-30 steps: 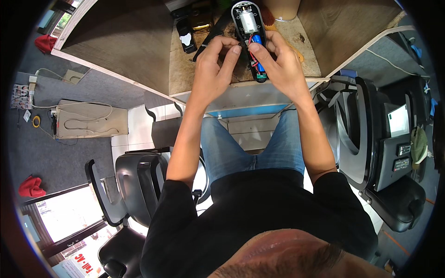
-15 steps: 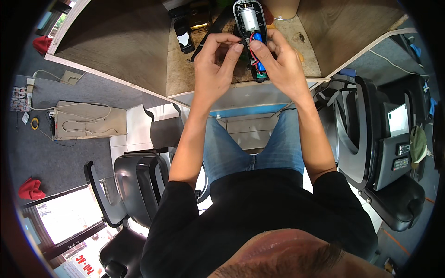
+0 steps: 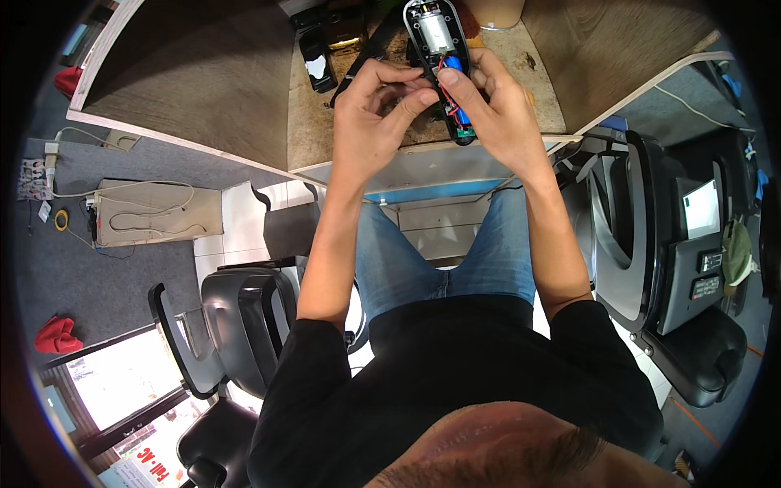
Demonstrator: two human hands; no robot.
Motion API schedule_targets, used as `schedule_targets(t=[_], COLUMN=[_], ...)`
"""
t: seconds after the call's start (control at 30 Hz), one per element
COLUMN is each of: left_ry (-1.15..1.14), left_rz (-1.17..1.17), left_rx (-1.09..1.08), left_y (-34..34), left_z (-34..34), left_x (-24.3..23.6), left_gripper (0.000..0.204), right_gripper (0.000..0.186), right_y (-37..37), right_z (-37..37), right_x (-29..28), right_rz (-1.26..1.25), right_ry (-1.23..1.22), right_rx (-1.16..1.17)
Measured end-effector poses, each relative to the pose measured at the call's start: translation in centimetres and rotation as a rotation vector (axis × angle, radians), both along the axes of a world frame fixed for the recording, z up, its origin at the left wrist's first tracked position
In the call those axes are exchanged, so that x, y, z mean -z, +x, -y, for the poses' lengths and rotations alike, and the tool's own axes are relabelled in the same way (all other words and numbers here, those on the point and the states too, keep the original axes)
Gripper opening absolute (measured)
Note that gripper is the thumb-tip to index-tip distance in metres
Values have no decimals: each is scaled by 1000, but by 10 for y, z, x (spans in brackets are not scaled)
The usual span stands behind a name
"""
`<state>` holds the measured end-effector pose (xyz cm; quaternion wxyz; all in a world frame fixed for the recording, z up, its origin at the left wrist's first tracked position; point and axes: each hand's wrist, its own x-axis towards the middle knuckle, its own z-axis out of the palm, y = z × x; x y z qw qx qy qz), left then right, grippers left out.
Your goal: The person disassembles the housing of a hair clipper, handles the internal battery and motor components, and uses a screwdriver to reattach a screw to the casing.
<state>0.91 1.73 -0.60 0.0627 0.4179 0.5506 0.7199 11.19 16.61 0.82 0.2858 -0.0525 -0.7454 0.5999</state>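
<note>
An opened black handheld electric device [image 3: 413, 37] is held over the shelf, its inside facing up. A silver cylindrical motor [image 3: 436, 34] fills its far end. Below the motor lie a blue cylindrical battery [image 3: 453, 63], red wires and a small green circuit board [image 3: 465, 132]. My right hand [image 3: 506, 114] grips the device from the right, thumb pressed over the battery and fingers behind. My left hand [image 3: 366, 122] is curled at the left edge, with thumb and index fingertips close to the casing; whatever they pinch is too small to make out.
Wooden side panels [image 3: 195, 73] flank the worn shelf [image 3: 313, 134]. Dark items, including a black case with a pale shiny face [image 3: 317, 67], lie left of the device. A round tan container [image 3: 498, 12] stands behind. Black chairs [image 3: 244, 325] are on both sides.
My left thumb has moved down and slightly right, widening its gap from the index finger. The device has tilted slightly, its far end shifting left. My right hand keeps its grip.
</note>
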Motion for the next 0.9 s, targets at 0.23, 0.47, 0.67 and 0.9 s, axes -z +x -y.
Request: schedule_targets(t=[0.23,0.47,0.67,0.9], left_ry=[-31,7,-5,-62], left_rz=[-6,-2,2,16], left_rx=[-39,-4,15,25], left_y=[4,0,1,-1], left_z=[1,3,3,7], left_x=[-3,0,-1,-2], left_gripper=[21,21,19,15], right_gripper=[40,41,42,41], right_y=[-3,0,2,2], right_z=[0,0,2,5], right_x=[6,0,-2,-3], right_rz=[-51,-5,-46,-75], right_ry=[1,78,72,110], right_rx=[-4,40,36,62])
